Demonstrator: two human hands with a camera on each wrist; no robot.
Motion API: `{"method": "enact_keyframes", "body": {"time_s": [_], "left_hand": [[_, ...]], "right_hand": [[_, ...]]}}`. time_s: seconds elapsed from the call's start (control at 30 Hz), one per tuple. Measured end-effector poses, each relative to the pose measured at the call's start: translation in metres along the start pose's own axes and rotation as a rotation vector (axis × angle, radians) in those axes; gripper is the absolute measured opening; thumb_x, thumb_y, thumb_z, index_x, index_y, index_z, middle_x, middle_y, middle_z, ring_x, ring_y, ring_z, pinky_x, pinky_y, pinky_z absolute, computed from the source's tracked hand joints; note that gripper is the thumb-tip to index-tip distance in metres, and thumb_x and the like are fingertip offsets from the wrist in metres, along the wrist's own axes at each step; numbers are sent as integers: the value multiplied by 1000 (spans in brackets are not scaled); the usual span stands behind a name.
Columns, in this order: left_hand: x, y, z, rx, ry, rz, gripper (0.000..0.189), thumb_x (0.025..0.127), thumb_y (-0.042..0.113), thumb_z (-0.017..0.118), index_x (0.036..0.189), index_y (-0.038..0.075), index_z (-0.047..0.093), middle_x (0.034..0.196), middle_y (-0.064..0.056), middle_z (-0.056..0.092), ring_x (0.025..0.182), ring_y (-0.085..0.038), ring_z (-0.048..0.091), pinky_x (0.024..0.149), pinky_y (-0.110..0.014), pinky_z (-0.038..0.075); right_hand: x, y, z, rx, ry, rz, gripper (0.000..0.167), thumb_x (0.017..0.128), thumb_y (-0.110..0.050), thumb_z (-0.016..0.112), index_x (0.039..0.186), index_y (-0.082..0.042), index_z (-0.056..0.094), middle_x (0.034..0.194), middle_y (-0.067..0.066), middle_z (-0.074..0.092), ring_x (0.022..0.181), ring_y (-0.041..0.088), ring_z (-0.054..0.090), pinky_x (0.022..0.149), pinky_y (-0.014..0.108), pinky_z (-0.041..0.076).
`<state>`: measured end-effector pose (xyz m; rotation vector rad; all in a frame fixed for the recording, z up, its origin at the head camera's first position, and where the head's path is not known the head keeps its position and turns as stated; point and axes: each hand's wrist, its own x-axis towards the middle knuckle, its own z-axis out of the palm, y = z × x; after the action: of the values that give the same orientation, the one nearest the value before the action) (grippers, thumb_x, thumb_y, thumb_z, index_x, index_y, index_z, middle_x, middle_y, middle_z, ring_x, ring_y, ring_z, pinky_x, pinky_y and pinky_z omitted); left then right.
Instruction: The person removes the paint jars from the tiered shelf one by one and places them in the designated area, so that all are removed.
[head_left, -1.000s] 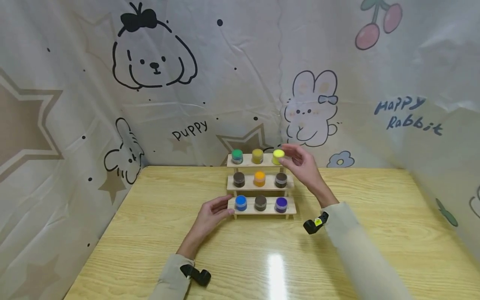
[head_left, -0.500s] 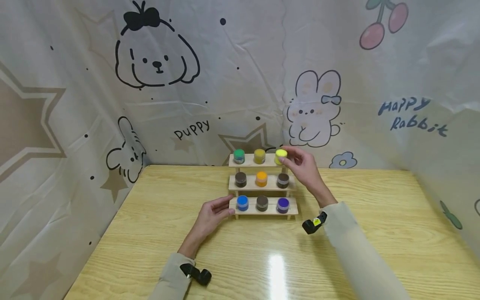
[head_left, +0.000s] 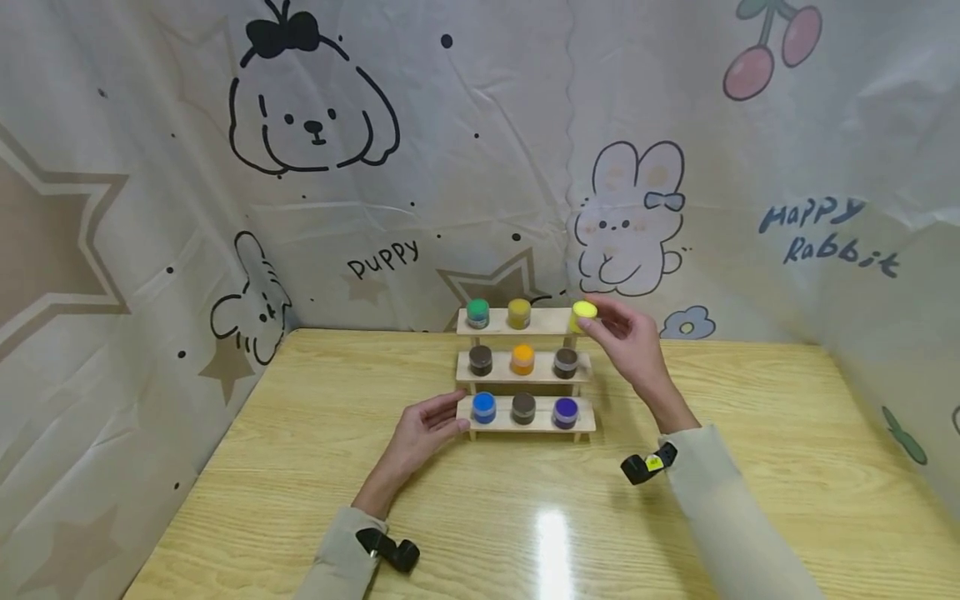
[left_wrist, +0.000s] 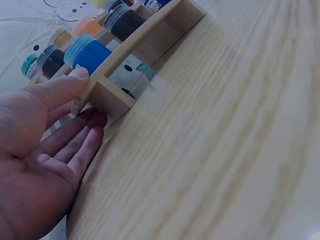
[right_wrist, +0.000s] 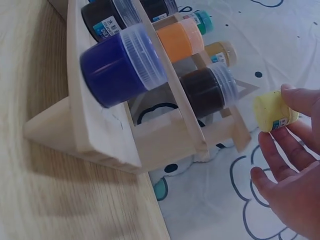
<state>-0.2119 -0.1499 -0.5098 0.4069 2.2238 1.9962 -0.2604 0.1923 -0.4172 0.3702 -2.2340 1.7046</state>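
A three-tier wooden stand [head_left: 546, 322] bears small paint jars in rows. My right hand [head_left: 632, 346] pinches a yellow paint jar [right_wrist: 272, 111] between thumb and fingers, just off the right end of the top tier; in the right wrist view a gap shows between jar and wood. At the stand's lower left end, my left hand [head_left: 415, 437] grips the bottom board, its thumb [left_wrist: 79, 73] on top by the blue jar [left_wrist: 87, 54] and the other fingers below by the leg.
Green [head_left: 477, 313] and ochre [head_left: 519, 313] jars stand on the top tier. An orange jar [head_left: 522, 359] sits between two dark ones in the middle; a dark jar [head_left: 523, 408] and a purple one [head_left: 566, 412] are below. A printed curtain [head_left: 480, 183] hangs behind the wooden table [head_left: 315, 400].
My right hand has moved right with the yellow jar, from its spot on the top tier to past the board's end. The left hand stays at the stand.
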Motion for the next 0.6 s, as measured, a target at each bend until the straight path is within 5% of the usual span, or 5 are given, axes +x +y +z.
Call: {"method": "enact_keyframes", "body": {"time_s": [0.6], "left_hand": [[-2,4,-1,-20,2,7,46,94,-1,73,138,-6,59,138,-24,61,126,-35,59,99,-26,52]], "right_hand": [[-40,4,-28,-54,109,20,42,97,-16,74,135,-1,64,129,17,64,107,7,63,91,13,51]]}}
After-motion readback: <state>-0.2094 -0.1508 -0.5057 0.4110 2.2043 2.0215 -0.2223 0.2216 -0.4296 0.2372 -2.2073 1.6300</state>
